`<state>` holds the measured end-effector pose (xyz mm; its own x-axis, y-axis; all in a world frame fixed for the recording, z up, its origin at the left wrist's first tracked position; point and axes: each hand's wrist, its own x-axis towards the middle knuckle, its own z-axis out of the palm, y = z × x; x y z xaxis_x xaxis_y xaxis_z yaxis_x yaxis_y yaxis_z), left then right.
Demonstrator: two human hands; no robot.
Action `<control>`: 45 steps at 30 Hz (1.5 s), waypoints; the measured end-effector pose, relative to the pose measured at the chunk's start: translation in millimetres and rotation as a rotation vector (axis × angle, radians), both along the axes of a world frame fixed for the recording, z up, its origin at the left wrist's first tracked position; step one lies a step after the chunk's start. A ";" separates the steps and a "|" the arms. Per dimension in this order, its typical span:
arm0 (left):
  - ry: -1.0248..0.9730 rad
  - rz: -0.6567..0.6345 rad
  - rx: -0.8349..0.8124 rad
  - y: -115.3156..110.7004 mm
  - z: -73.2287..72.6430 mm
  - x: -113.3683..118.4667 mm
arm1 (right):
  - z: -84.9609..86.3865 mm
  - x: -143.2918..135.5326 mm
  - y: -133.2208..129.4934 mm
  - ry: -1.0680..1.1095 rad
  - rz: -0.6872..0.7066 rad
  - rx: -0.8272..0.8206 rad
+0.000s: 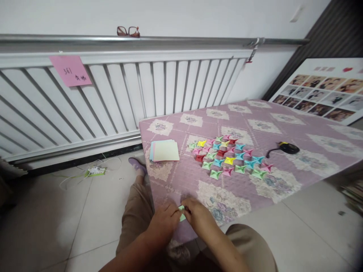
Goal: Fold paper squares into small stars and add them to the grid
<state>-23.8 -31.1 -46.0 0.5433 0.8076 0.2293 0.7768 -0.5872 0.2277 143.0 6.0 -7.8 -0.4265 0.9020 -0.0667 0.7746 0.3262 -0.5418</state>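
Observation:
Between my two hands, low over the near corner of the table, is a small folded piece of light green paper point(182, 216). My left hand point(167, 216) grips its left side with the fingers bent together. From the right, my right hand point(195, 210) pinches its upper edge; the fingertips are slightly blurred and partly hide the paper. Beyond my hands, several folded paper stars point(229, 161) in green, pink, yellow, red and blue lie in rows. A stack of coloured paper sheets point(166, 150), pale yellow on top, rests to the left of them.
A patterned purple tablecloth point(181, 181) covers the table. A black object with a thin curved end point(288, 148) lies to the right. Behind stands a white radiator point(170, 87) with a pink note point(70, 71); glasses point(128, 31) rest on the pipe. A power strip point(96, 171) lies on the floor.

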 end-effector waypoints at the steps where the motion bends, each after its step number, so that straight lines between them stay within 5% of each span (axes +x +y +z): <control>1: 0.002 0.006 -0.001 -3.0 -1.4 -1.1 | -0.9 0.4 0.6 0.001 0.003 -0.001; 13: -0.005 0.120 -0.066 -29.7 -1.8 1.2 | 1.8 -3.4 10.2 -0.030 0.027 -0.035; 45: -0.021 0.086 -0.087 -27.5 0.0 -7.8 | 11.6 -13.0 23.4 -0.019 0.192 -0.050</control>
<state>-31.6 -58.6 -45.9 0.4673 0.8682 0.1669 0.8179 -0.4962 0.2911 130.0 29.4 3.8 -0.5887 0.7995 -0.1194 0.7111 0.4420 -0.5468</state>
